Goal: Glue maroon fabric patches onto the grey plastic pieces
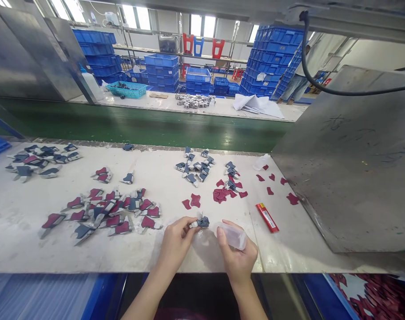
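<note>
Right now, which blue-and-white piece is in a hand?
The piece held by the left hand; the others like it lie on the white table.

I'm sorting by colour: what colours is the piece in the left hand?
The piece is dark blue and whitish; see the head view.

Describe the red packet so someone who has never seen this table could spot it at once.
On the white table, look between the right hand and the metal panel. The packet lies there, long and straight. Its white label and yellow end set it apart from the small dark red pieces beyond it.
</note>
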Action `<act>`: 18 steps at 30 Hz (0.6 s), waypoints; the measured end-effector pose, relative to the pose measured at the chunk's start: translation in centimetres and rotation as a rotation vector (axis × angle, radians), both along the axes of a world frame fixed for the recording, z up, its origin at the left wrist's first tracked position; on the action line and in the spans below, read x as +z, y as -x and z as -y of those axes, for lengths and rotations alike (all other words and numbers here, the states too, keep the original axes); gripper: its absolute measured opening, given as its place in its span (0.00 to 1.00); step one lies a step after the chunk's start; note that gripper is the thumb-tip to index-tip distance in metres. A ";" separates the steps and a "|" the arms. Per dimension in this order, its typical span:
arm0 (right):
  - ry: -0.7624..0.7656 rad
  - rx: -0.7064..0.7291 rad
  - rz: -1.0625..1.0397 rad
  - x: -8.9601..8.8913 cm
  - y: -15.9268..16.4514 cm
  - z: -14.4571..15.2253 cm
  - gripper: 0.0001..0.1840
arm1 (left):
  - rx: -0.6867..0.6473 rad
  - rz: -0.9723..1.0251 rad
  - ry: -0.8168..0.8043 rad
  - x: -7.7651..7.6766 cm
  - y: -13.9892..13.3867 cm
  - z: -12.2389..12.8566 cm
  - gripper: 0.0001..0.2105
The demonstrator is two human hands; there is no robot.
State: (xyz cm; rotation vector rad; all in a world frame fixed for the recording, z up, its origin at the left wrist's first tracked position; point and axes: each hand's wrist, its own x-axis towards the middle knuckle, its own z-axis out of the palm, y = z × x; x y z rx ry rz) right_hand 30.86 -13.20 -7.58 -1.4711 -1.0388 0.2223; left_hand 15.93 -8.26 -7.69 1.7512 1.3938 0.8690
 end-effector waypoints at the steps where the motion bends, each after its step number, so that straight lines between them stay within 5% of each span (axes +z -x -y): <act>1: 0.004 0.006 0.010 -0.1 0.0 -0.1 0.13 | -0.001 0.000 -0.002 0.0 0.0 0.0 0.10; 18: -0.040 0.127 0.122 -0.3 -0.3 -0.4 0.10 | -0.001 0.027 -0.023 0.2 0.1 -0.1 0.11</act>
